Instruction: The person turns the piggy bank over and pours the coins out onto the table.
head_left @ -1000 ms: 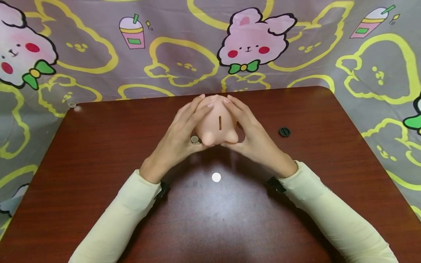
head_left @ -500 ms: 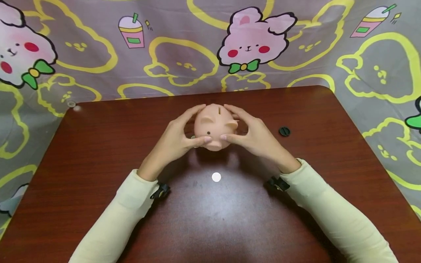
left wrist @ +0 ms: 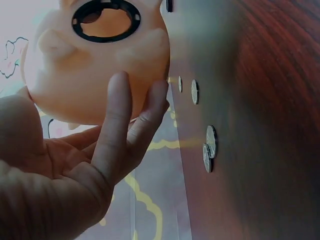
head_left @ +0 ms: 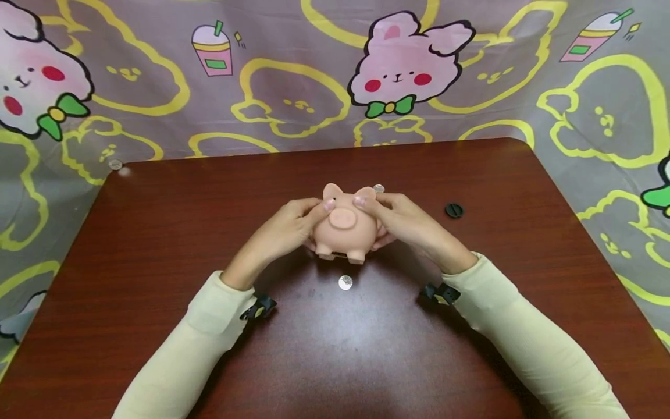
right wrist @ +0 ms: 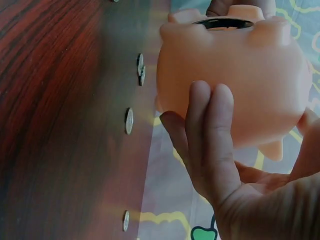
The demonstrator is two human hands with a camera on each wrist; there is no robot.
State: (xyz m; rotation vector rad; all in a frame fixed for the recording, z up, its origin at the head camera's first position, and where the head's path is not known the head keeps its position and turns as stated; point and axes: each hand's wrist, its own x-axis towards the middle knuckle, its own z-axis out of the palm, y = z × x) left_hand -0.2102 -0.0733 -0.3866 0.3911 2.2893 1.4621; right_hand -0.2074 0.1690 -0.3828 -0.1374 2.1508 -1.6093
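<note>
A pink piggy bank (head_left: 348,235) is raised above the table, its snout toward the head camera. My left hand (head_left: 285,230) grips one side of it, thumb beside an eye. On the other side my right hand (head_left: 413,227) holds it, thumb on the face and fingers around the body. Seen in the left wrist view, a round black-rimmed opening (left wrist: 80,29) is uncovered in its belly. A black round plug (head_left: 454,210) lies to the right on the table. One coin (head_left: 345,283) lies in front of the bank; another coin (head_left: 378,189) shows behind it.
The brown table (head_left: 173,233) runs back to a patterned cloth (head_left: 293,35). At its far left corner is a small clear round piece (head_left: 116,165). Several coins, one at the table's far side (right wrist: 129,121), show in the right wrist view.
Both hands have turned the piggy bank from slot side up to snout toward the head camera, bringing it slightly nearer. A coin behind it has come into view; the one beside the left hand is hidden.
</note>
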